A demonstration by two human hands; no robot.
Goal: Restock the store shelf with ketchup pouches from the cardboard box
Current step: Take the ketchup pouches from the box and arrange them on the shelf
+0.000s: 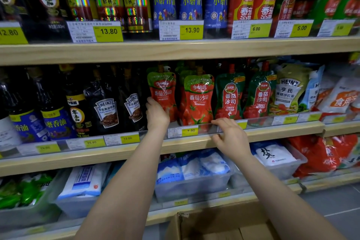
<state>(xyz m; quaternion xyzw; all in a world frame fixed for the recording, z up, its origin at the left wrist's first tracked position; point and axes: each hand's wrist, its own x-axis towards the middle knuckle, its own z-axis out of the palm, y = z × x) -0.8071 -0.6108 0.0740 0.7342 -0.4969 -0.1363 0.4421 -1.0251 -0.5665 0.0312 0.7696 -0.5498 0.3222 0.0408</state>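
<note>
On the shelf (272, 131), left hand (156, 115) fingers touch a ketchup pouch (162, 93).

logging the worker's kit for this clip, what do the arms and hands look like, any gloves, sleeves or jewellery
Both arms are bare from the bottom edge of the picture up to the fingers: no sleeves show. The left hand and the right hand wear no gloves. No watch, bracelet or ring shows on the visible sides of the wrists and fingers. No markings or tape are visible either.

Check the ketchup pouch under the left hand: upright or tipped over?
Upright. The ketchup pouch stands spout-up behind the shelf's clear front rail, level with its neighbour pouch; the left hand touches its lower edge.
</note>
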